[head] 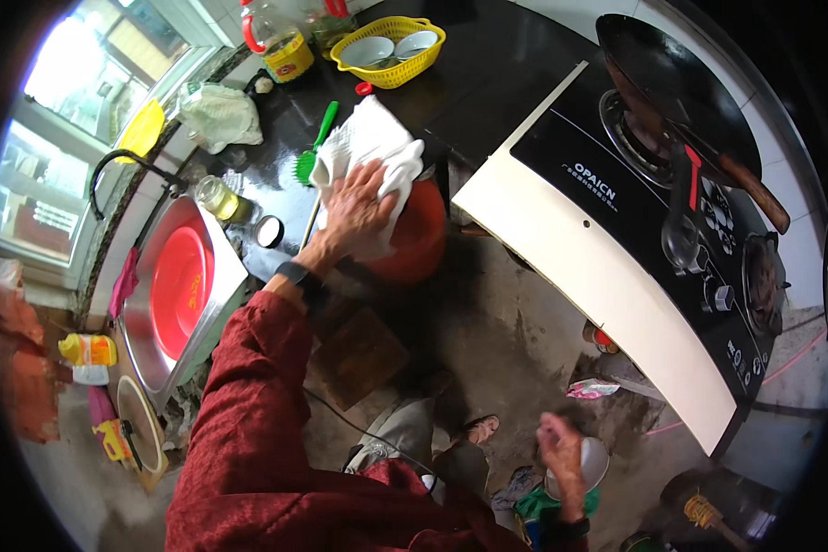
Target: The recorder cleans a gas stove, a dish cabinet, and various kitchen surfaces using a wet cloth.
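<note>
My left hand (359, 200) lies palm down on a bunched white cloth (369, 131) at the front edge of the black countertop (483, 90). Part of the cloth hangs over that edge, above a red-orange container (417, 238). A green plastic brush (317, 148) is just left of the cloth, and a thin stick (310, 222) pokes out beside my wrist. Nearby are a glass jar (217, 199) of yellowish liquid and a round lid (269, 231). Low at the right, my slightly blurred right hand (561, 448) appears empty, its fingers loosely bent, above a white bowl-like vessel (593, 466).
A steel sink (138, 345) holding a red basin (179, 290) is at the left. Oil bottle (283, 52) and yellow basket (390, 76) with bowls stand at the back. To the right, a gas hob (635, 193) carries a wok (690, 83) and a ladle (679, 234).
</note>
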A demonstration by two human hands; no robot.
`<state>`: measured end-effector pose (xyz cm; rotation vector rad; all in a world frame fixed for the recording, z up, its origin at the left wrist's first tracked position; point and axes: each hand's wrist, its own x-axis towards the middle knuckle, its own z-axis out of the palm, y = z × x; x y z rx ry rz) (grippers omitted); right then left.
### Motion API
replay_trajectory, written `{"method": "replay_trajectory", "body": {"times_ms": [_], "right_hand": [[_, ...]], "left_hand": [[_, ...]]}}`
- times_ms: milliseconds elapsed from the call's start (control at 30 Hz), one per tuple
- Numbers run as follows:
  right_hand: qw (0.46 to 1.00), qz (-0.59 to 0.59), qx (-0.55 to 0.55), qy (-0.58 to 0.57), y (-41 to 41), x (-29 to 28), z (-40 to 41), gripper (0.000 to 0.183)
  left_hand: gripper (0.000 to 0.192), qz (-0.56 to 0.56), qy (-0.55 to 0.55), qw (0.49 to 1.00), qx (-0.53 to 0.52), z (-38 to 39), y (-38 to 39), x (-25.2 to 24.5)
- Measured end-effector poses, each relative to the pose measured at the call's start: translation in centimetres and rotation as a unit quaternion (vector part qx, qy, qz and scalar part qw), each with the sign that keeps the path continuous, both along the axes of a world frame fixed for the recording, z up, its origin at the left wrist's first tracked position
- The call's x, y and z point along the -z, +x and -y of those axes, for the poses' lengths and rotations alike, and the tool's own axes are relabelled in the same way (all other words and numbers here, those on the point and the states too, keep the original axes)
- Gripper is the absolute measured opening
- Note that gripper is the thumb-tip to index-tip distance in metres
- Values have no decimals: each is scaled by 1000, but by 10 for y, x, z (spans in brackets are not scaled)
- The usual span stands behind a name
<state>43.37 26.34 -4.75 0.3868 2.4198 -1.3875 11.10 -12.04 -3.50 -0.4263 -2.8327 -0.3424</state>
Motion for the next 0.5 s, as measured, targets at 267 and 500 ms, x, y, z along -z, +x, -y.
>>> {"method": "replay_trajectory", "body": {"times_ms": [267, 500], "right_hand": [[935, -191, -41, 298, -106, -44, -51, 45], [871, -243, -112, 412, -134, -30, -68, 72]], "left_hand": [[56, 95, 19, 987, -129, 18, 26, 4], [48, 48, -15, 983, -178, 49, -56, 16]]}}
